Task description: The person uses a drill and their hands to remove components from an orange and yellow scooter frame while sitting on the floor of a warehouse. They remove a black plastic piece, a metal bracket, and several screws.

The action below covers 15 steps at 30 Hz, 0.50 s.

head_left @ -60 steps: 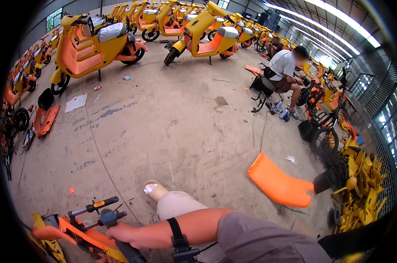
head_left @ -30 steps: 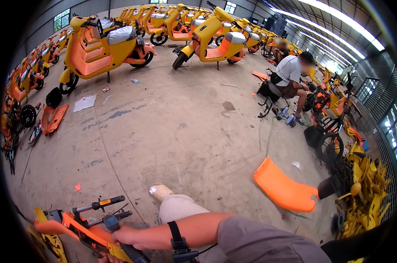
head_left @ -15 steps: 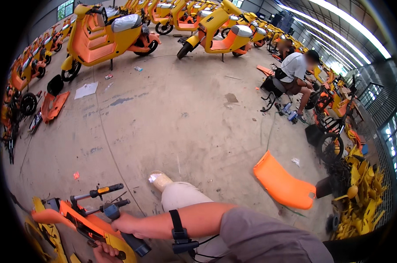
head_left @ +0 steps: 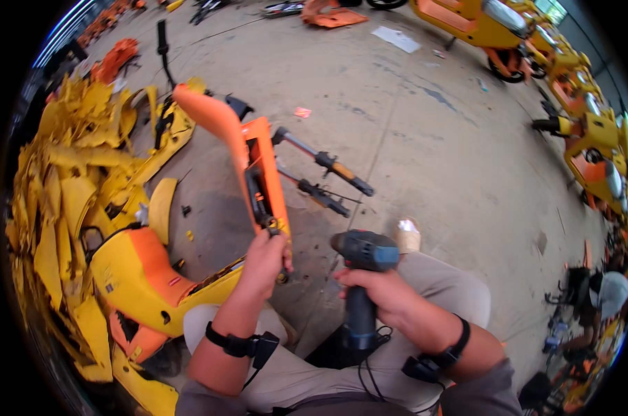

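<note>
Crouched over a half-stripped scooter, I hold a blue-and-black drill (head_left: 366,251) above my knees, right hand (head_left: 384,292) wrapped around its grip. Half a second ago the drill overlapped the orange front panel (head_left: 213,114) in my view; now bare floor (head_left: 310,229) shows between them, and its nose points left toward the work. My left hand (head_left: 262,260), barely in the frame then, now shows plainly at left of centre — fingers curled at the panel's lower end, though I cannot tell just what they pinch.

The panel stands tilted, from the upper left of the frame down to that hand, with the fork tubes (head_left: 303,144) jutting right. My view has swung left, too: a heap of yellow panels (head_left: 64,187) fills the left side, a yellow-and-orange body shell (head_left: 130,270) lies in front of it, and the parked scooters (head_left: 459,21) run along the upper right. For the work, I judge this a break in the drilling — the tool is clear of the panel, and the left hand alone is at the piece.
</note>
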Available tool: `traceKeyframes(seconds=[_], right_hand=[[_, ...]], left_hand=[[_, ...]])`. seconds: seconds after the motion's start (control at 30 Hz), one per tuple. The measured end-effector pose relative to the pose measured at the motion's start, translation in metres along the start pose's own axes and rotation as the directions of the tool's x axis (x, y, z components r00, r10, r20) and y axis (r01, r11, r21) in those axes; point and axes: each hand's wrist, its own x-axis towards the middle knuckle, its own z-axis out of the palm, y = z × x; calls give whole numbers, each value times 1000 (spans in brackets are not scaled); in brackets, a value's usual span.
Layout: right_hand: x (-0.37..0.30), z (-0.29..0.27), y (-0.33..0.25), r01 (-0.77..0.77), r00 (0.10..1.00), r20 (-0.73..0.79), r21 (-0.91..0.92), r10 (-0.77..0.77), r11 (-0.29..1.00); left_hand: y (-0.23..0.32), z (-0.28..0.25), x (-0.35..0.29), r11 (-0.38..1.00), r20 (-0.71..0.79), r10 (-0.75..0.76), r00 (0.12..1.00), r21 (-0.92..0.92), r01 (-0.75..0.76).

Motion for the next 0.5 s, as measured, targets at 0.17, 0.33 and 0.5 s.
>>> traceKeyframes(seconds=[0.17, 0.33, 0.5], right_hand=[[-14, -12, 0, -49, 998, 32, -61, 51, 997], [-29, -10, -7, -32, 996, 76, -83, 39, 996], [-35, 8, -16, 19, 986, 166, -82, -6, 996]], left_hand=[[-19, -13, 1, 995, 83, -29, 996, 100, 21], [-25, -13, 6, 975, 85, -58, 995, 219, 38], [-24, -8, 6, 953, 52, -22, 998, 302, 5]])
